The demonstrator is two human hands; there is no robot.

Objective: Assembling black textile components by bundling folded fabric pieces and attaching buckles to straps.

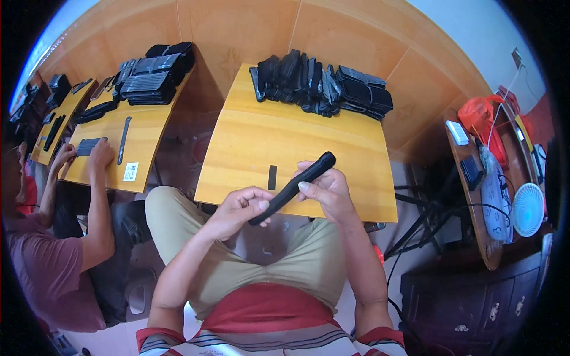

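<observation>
Two-handed grip on a long black case point(293, 187), held in the air above the lap, just short of the tabletop point(249, 148) edge. Left hand point(240, 209) pinches the lower end; right hand point(325, 191) clasps the upper half, fingers wrapped over it. Long axis runs diagonally, upper end pointing away and rightward. Step in hand appears to be inspecting or fitting the case; the next move likely calls for steady fingertip control. Beyond the grip: a small black strip point(272, 177), then a pile of black cases point(323, 89).
</observation>
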